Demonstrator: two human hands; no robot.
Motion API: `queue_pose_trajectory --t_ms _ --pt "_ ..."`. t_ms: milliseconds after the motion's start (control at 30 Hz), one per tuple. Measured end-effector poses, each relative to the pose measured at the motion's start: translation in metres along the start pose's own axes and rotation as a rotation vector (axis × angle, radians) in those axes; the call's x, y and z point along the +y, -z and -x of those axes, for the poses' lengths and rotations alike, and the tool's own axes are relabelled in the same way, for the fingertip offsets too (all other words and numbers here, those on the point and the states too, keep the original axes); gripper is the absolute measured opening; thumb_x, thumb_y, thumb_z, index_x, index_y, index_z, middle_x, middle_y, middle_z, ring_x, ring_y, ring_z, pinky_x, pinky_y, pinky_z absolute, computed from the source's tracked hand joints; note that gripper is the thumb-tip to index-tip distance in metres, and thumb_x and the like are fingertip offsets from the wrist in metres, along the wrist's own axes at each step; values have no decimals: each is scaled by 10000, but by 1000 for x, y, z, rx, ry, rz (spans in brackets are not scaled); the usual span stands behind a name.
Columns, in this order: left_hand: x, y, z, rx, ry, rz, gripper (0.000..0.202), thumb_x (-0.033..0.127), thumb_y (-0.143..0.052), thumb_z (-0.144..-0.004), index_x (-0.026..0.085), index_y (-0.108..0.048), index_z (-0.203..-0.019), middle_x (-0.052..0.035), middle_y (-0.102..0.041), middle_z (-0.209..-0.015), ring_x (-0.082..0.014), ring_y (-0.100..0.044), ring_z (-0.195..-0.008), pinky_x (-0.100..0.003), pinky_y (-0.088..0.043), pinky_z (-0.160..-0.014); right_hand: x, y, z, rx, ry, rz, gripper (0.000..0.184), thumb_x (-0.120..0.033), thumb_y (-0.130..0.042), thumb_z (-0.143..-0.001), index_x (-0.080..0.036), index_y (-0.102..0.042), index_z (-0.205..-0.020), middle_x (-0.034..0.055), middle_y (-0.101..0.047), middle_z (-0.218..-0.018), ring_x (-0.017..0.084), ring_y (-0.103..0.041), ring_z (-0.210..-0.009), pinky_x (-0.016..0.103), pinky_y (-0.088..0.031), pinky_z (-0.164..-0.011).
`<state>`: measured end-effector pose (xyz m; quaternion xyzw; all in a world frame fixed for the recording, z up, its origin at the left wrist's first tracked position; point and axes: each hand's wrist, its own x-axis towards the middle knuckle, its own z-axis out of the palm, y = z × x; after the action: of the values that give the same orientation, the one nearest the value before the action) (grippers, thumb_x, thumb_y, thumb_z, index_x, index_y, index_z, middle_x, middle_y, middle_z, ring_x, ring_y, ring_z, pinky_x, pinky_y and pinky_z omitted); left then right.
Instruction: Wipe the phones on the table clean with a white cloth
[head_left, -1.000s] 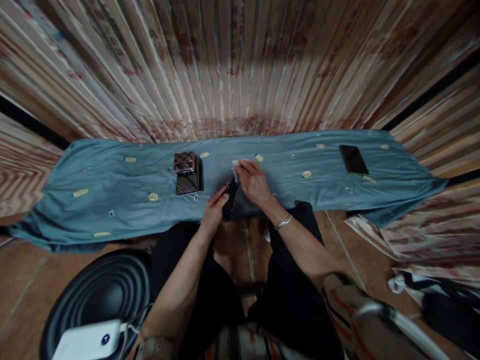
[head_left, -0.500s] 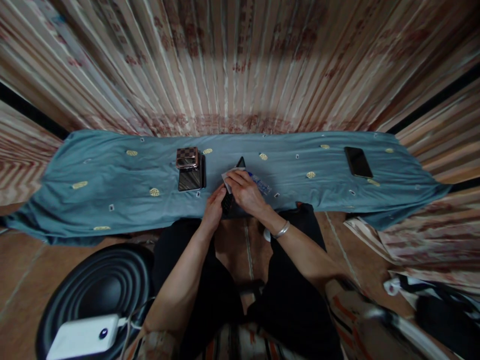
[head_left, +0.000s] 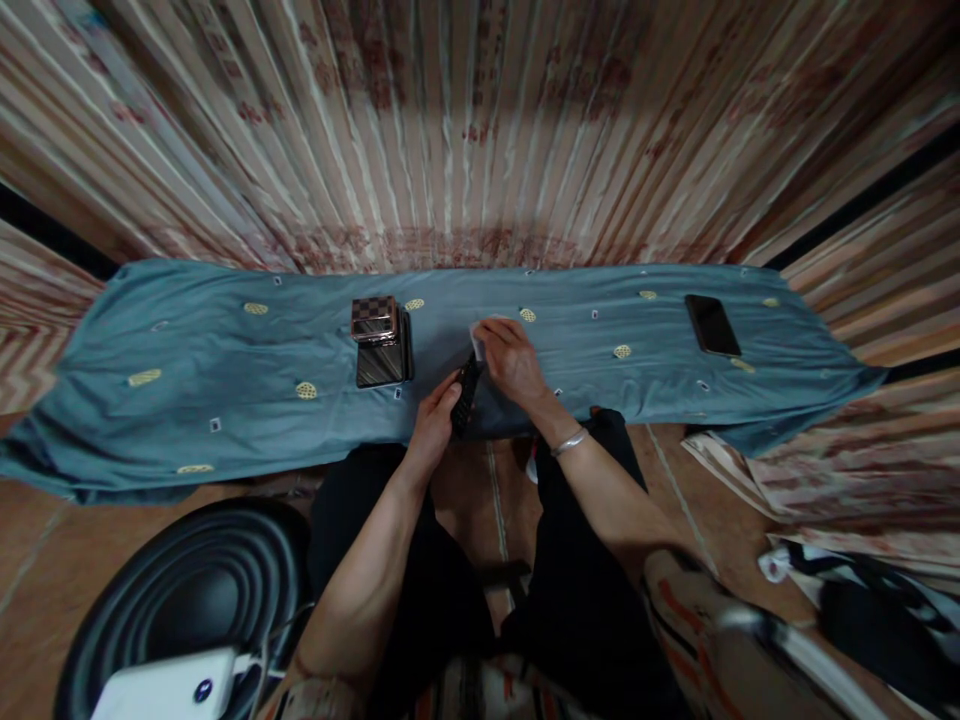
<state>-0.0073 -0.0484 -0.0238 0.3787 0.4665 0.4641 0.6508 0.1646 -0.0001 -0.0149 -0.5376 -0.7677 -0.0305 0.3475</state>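
Note:
My left hand (head_left: 435,415) is closed around the lower part of a slim black remote control (head_left: 465,398), thumb along its side. The remote's face shows small raised keys, and it is held tilted above the front edge of the cloth. Just up and right of its far end, my right hand (head_left: 514,362) pinches a thin white wipe (head_left: 477,343). Part of the wipe is hidden under the fingers. The wipe lies close to the remote's tip; I cannot tell whether they touch.
A blue-green cloth (head_left: 570,380) covers the long table. Left of my hands, a checkered case (head_left: 373,312) rests on dark flat devices (head_left: 382,362). A black phone (head_left: 711,325) lies at the right. Below left, a white power bank (head_left: 165,685) sits on a black round stool (head_left: 187,580).
My right hand has moved right and slightly up with the wipe, uncovering more of the remote. The blue-printed clear packet beside that hand no longer shows. The view has shifted slightly.

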Motion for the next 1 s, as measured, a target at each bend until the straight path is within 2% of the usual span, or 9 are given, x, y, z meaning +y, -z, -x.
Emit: queue_pose_trajectory --t_ms 133,233,333,500,600,667,733,833,1000 --pt "5 -3 7 -30 65 38 633 443 -777 -740 123 -686 -1278 -31 -727 -719 -156 -659 -618 -256 -509 -562 19 -2 -3 117 -109 -70 372 -131 -415 -963 -170 -723 -1168 124 -726 -1219 251 -635 -1165 452 -460 -1104" --pt "8 -3 12 -45 107 92 648 419 -789 -731 122 -669 -1294 -41 -744 -756 -163 -682 -627 -250 -510 -555 28 -4 -3 181 -238 -193 334 -186 -453 -950 -202 -730 -1136 88 -759 -1144 230 -679 -1077 407 -516 -1016" --pt "11 0 15 -67 134 167 625 390 -779 -737 111 -655 -1283 -60 -760 -814 -183 -711 -650 -259 -527 -555 35 -4 -3 213 -394 -351 264 -252 -530 -905 -218 -761 -1028 56 -781 -1021 223 -701 -970 370 -548 -914" --pt "18 4 17 -129 135 286 529 356 -697 -806 110 -619 -1268 -96 -776 -935 -183 -731 -692 -258 -557 -579 36 0 -4 223 -641 -818 148 -322 -680 -767 -217 -765 -827 -13 -745 -790 171 -671 -759 321 -548 -796" --pt "19 3 17 -169 142 314 445 348 -644 -840 115 -630 -1219 -111 -775 -985 -186 -739 -724 -251 -556 -576 29 4 -3 218 -814 -1136 151 -345 -770 -686 -220 -737 -764 -42 -710 -705 137 -641 -662 292 -550 -723" --pt "19 1 17 -191 153 321 416 349 -615 -857 115 -633 -1201 -123 -770 -1020 -201 -747 -786 -255 -560 -592 25 7 -4 237 -897 -1271 169 -333 -813 -643 -219 -714 -718 -46 -706 -687 129 -644 -650 280 -555 -711" --pt "17 -2 16 -192 168 324 413 344 -597 -866 115 -627 -1208 -130 -765 -1045 -214 -748 -837 -264 -564 -610 22 10 -6 263 -945 -1325 173 -307 -834 -626 -219 -704 -699 -44 -713 -688 128 -657 -658 268 -560 -710" --pt "14 -7 13 -142 195 334 425 323 -588 -865 119 -601 -1238 -119 -764 -1022 -201 -742 -795 -257 -550 -594 18 12 -9 298 -955 -1319 148 -279 -832 -648 -223 -720 -727 -38 -727 -705 128 -668 -666 253 -557 -692" --pt "14 -11 12 -86 198 352 403 296 -553 -877 122 -580 -1239 -99 -755 -998 -170 -721 -713 -252 -536 -578 16 13 -13 311 -866 -1270 150 -308 -825 -677 -237 -739 -778 -29 -737 -743 130 -671 -701 249 -558 -700"
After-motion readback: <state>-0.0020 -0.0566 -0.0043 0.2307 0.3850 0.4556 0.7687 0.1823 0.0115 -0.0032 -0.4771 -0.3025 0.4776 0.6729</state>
